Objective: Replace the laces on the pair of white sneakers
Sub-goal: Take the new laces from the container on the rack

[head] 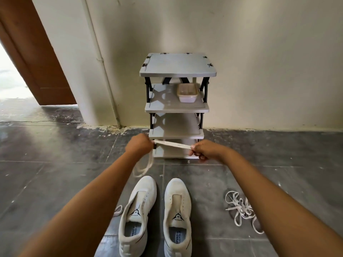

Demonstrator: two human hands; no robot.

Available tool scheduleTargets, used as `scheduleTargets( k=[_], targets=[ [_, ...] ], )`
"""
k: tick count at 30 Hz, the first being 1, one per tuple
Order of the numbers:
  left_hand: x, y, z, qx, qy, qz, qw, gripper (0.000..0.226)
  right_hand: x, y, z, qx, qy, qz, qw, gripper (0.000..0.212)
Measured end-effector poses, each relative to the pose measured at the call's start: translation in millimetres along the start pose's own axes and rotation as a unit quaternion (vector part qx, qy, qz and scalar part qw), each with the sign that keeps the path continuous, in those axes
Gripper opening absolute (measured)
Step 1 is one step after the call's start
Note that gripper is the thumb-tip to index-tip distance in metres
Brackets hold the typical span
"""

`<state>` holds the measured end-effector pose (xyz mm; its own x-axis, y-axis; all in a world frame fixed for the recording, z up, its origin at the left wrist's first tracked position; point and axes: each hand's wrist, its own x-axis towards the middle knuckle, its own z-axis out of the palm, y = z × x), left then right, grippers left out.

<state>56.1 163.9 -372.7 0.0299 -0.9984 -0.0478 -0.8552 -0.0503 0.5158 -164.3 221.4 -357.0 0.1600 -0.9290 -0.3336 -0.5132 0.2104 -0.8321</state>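
Note:
Two white sneakers stand side by side on the grey floor, toes pointing away from me, both without laces: the left sneaker [137,214] and the right sneaker [177,216]. Above and beyond them I stretch a flat white lace [171,144] taut between both hands. My left hand [139,144] grips one end, and the slack of the lace hangs from it in loops down toward the left shoe's toe. My right hand [203,150] pinches the other end.
A pile of loose white laces [241,208] lies on the floor right of the shoes, partly under my right forearm. A bit of lace [118,210] shows left of the left sneaker. A grey shoe rack [177,106] holding a small plastic tub [187,92] stands against the wall.

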Motion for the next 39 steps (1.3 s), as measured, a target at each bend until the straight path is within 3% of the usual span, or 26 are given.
scheduleTargets(
  k=[5, 13, 17, 20, 22, 24, 27, 29, 34, 39],
  targets=[
    [7.8, -31.1, -9.3, 0.040, 0.026, -0.087, 0.995, 0.024, -3.1, 8.2, -6.7, -0.010, 0.021, -0.001, 1.000, 0.031],
    [6.1, -28.5, -10.4, 0.002, 0.037, -0.111, 0.993, 0.024, 1.3, 18.1, -15.3, 0.074, 0.098, -0.019, 0.992, 0.024],
    [0.0, -15.1, -11.4, -0.127, -0.006, -0.063, 0.990, 0.027, 5.9, 18.4, -20.3, 0.067, 0.164, -0.043, 0.983, 0.021],
    [-5.0, -5.8, -18.4, -0.289, -0.064, -0.065, 0.953, 0.030, 5.0, 16.4, -23.7, 0.059, 0.286, -0.046, 0.955, 0.016],
    [-9.4, -2.7, -24.9, -0.344, -0.097, -0.056, 0.932, 0.033, 0.3, 13.8, -27.8, 0.009, 0.365, -0.039, 0.930, 0.019],
    [-15.0, -0.9, -31.5, -0.362, -0.113, -0.035, 0.925, 0.032, -7.1, 10.1, -31.8, -0.074, 0.387, -0.019, 0.919, 0.020],
    [-24.6, 2.4, -38.1, -0.372, -0.132, 0.000, 0.919, 0.025, -19.3, -0.6, -25.6, -0.234, 0.290, 0.042, 0.927, 0.035],
    [-29.9, 4.4, -39.2, -0.378, -0.141, 0.018, 0.915, 0.019, -21.6, -10.1, -14.7, -0.251, 0.236, 0.035, 0.938, 0.038],
    [-43.7, 17.5, -46.0, -0.369, -0.136, 0.044, 0.919, 0.017, -27.7, -49.9, 28.8, -0.048, 0.095, -0.027, 0.994, 0.027],
    [-53.2, 37.7, -61.0, -0.382, -0.085, 0.030, 0.920, 0.018, -22.2, -81.7, 61.9, 0.064, 0.032, -0.075, 0.995, 0.027]
  ],
)
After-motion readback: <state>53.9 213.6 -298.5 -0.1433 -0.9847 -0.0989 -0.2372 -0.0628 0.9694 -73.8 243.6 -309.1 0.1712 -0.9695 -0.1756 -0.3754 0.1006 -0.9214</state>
